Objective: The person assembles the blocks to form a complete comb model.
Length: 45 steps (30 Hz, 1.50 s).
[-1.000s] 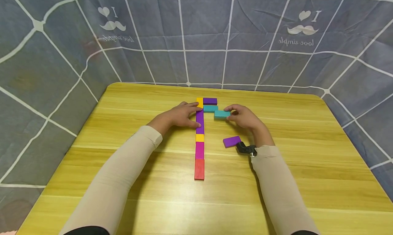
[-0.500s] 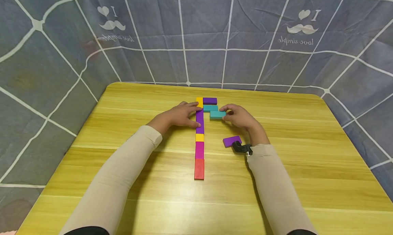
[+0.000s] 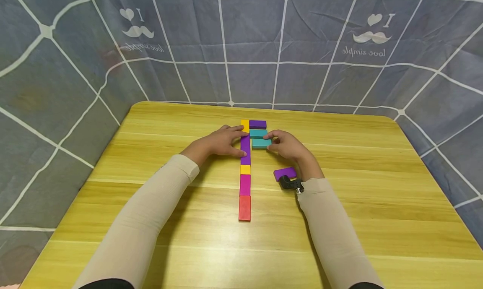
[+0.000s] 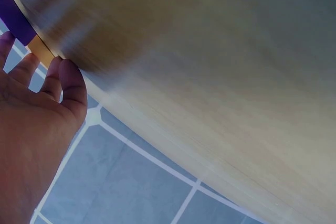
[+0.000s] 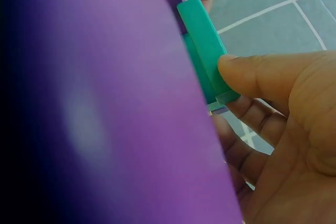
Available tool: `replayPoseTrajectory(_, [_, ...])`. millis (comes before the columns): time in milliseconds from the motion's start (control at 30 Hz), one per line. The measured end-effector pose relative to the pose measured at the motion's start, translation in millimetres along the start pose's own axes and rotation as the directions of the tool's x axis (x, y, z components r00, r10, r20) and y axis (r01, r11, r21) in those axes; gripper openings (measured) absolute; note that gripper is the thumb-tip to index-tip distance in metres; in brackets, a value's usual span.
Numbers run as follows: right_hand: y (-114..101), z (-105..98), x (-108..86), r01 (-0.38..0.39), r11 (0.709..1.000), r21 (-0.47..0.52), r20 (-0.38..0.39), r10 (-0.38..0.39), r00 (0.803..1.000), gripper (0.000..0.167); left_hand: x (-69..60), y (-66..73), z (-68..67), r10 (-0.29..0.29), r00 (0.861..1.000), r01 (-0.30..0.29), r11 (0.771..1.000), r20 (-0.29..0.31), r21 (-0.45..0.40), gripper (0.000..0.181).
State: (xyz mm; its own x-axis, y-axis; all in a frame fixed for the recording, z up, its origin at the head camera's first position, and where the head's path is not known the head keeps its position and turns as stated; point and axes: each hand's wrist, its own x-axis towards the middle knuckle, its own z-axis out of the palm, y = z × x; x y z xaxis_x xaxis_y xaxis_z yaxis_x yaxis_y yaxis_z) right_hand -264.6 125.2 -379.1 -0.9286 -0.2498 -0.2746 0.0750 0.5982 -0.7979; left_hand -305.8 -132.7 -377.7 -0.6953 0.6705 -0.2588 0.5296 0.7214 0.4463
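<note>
A column of flat coloured blocks runs up the middle of the table in the head view. My left hand (image 3: pixel 222 142) rests against its left side, fingertips on the purple block (image 3: pixel 245 146) and near the yellow block (image 3: pixel 245 123). With thumb and fingers, my right hand (image 3: pixel 288 146) pinches the right end of a teal block (image 3: pixel 260 144). That block lies just nearer than a second teal block (image 3: pixel 258 134), its left end close to the column. Beyond them sits a dark purple block (image 3: pixel 258 124). In the right wrist view the pinched teal block (image 5: pixel 205 45) looks slightly raised.
Down the column follow a yellow block (image 3: pixel 245 169), a magenta block (image 3: pixel 245 184) and a red block (image 3: pixel 244 208). A loose purple block (image 3: pixel 284 173) lies under the right wrist's black camera mount (image 3: pixel 289 183). Grey gridded cloth (image 3: pixel 253 83) surrounds the wooden table (image 3: pixel 203 247).
My right hand has moved left and slightly nearer with the teal block, now lined up below the other teal one. The left hand has stayed put.
</note>
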Motion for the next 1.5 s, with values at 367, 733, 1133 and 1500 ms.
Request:
replayPoseTrajectory(367, [0.2,6.3,3.8,0.007,1.0,-0.008,-0.031,-0.007,1.0,0.028,-0.2,1.7,-1.8,0.006,1.0,-0.006,1.0,-0.001,0.003,0.082])
replayPoseTrajectory(733, [-0.9,10.9,3.3,0.049,0.996,-0.076,-0.033,-0.051,0.998,0.028,-1.5,2.2,-1.2,0.002,1.0,-0.002,1.0,0.005,0.0,0.082])
replayPoseTrajectory(1133, [2.2,10.8,3.2,0.066,0.993,-0.097,-0.041,-0.07,0.997,0.028,-0.3,0.9,0.3,0.006,1.0,-0.006,1.0,-0.002,0.003,0.081])
replayPoseTrajectory(1500, [2.7,12.3,4.8,0.088,0.987,-0.133,-0.042,-0.094,0.995,0.026,-2.8,2.8,-0.8,0.003,1.0,-0.003,1.0,-0.004,-0.001,0.08])
